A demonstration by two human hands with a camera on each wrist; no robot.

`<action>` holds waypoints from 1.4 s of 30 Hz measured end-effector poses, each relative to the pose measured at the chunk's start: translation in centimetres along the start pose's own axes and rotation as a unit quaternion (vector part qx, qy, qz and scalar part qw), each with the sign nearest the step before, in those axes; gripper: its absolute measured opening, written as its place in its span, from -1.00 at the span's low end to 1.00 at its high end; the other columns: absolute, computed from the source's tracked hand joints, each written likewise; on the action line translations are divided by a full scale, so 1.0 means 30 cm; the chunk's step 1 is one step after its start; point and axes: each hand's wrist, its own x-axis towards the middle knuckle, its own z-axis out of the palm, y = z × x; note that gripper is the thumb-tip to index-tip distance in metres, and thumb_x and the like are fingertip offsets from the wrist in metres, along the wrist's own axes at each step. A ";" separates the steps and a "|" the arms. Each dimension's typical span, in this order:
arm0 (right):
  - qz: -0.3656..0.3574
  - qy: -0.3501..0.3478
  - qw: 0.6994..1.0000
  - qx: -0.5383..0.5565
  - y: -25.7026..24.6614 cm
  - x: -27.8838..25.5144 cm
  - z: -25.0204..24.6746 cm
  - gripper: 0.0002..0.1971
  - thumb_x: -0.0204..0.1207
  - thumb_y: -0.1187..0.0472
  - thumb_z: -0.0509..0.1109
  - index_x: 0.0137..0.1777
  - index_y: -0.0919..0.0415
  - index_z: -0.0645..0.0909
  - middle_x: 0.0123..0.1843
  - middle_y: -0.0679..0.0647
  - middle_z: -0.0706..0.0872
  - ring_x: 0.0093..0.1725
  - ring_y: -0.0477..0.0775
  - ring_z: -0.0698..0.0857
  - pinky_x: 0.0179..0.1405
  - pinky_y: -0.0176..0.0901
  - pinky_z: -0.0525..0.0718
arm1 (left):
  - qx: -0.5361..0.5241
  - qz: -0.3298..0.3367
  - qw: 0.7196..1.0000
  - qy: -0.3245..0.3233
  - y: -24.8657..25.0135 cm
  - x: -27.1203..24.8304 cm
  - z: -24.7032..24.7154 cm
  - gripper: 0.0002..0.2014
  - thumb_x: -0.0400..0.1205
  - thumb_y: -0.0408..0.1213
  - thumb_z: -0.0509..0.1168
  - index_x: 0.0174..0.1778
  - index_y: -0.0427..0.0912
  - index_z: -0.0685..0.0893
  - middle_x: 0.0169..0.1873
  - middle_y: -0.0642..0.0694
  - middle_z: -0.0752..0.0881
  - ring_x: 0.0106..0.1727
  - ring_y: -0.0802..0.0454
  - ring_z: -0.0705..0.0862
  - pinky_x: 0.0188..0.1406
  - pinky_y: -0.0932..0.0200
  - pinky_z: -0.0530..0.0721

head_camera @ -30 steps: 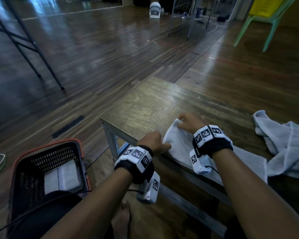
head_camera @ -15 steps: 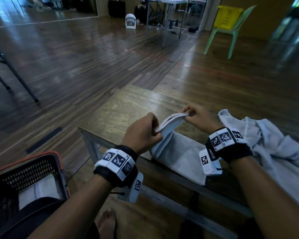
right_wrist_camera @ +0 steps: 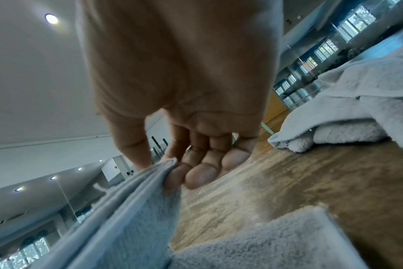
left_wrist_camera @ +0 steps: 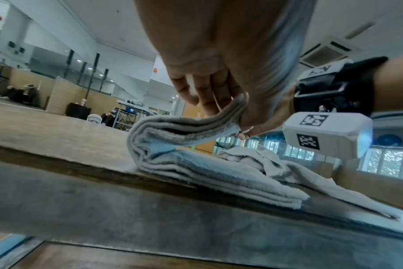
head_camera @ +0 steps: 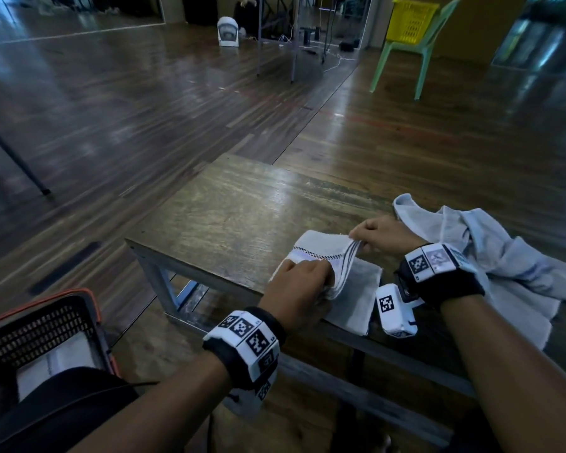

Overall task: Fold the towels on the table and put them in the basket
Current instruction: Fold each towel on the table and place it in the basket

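Observation:
A pale grey towel [head_camera: 350, 282] with dark stripes lies partly folded at the near edge of the wooden table [head_camera: 242, 217]. My left hand [head_camera: 299, 282] grips the near corner of its lifted top flap, and my right hand [head_camera: 376, 235] pinches the far corner. In the left wrist view the towel [left_wrist_camera: 196, 163] shows several stacked layers, its top flap bent over the lower ones. In the right wrist view my thumb and fingers [right_wrist_camera: 173, 177] pinch the towel's edge [right_wrist_camera: 131, 209]. A black basket [head_camera: 43, 325] with an orange rim stands on the floor at lower left, holding a folded white towel [head_camera: 56, 358].
A crumpled pile of grey towels [head_camera: 504, 256] lies on the table right of my right hand. Bare tabletop stretches beyond the towel. On the floor farther off stand a green chair [head_camera: 406, 57] with a yellow basket and a small white fan [head_camera: 227, 31].
Both hands have carried the towel's lifted end rightward and down over the rest of it, so the striped flap now lies folded across. The view has swung right and up.

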 end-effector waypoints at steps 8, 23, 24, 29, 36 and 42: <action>0.046 0.005 0.998 -0.035 0.110 0.005 -0.038 -0.82 0.52 0.37 0.38 -0.30 0.18 0.60 -0.32 0.04 0.66 -0.59 -0.29 0.62 -0.39 -0.42 0.60 | 0.002 0.030 0.998 -0.049 0.072 0.049 0.065 -0.75 0.46 -0.29 0.31 0.04 -0.12 0.49 -0.02 -0.07 0.65 0.03 -0.14 0.57 0.14 -0.01 0.38; 0.067 0.012 0.987 -0.145 0.169 -0.027 0.001 -0.71 0.45 0.33 0.47 -0.45 0.07 0.54 -0.26 -0.03 0.66 -0.05 0.03 0.63 0.03 -0.13 0.57 | -0.122 0.040 0.983 -0.127 0.069 0.077 0.115 -0.74 0.41 -0.06 0.31 -0.04 -0.04 0.51 -0.17 0.07 0.73 -0.13 0.08 0.66 0.05 0.08 0.52; 0.073 0.019 0.984 -0.159 0.167 -0.031 0.003 -0.73 0.45 0.30 0.47 -0.44 0.10 0.55 -0.25 -0.04 0.67 -0.03 0.05 0.65 0.08 -0.10 0.58 | -0.146 0.021 0.981 -0.124 0.048 0.090 0.100 -0.75 0.41 -0.06 0.31 -0.06 -0.03 0.52 -0.18 0.08 0.74 -0.15 0.08 0.68 0.00 0.07 0.59; 0.045 0.096 0.950 -0.295 0.112 -0.101 0.033 -0.81 0.46 0.29 0.24 -0.11 0.27 0.70 0.00 0.19 0.75 0.03 0.23 0.67 0.15 0.10 0.56 | -0.029 -0.048 0.996 -0.072 -0.086 0.214 0.039 -0.77 0.60 -0.13 0.22 0.15 -0.03 0.56 0.13 0.02 0.65 0.20 0.01 0.58 0.30 -0.03 0.41; -0.096 -0.038 0.903 -0.418 0.024 -0.372 0.205 -0.70 0.66 0.09 0.04 0.23 0.14 0.52 0.26 0.10 0.57 0.25 0.16 0.52 0.11 0.05 0.44 | 0.032 -0.028 0.980 -0.195 -0.118 0.281 0.096 -0.57 0.76 -0.05 -0.08 0.58 0.06 0.26 0.64 0.10 0.12 0.66 0.09 0.03 0.52 -0.10 0.04; -0.104 -0.074 0.889 -0.441 0.084 -0.412 0.203 -0.59 0.69 -0.03 -0.07 0.41 0.06 0.41 0.46 0.01 0.48 0.40 0.08 0.44 0.28 0.10 0.34 | 0.102 -0.021 0.975 -0.195 -0.117 0.234 0.138 -0.51 0.74 0.04 -0.16 0.63 0.09 0.07 0.65 0.13 0.05 0.66 0.11 -0.02 0.52 -0.15 0.04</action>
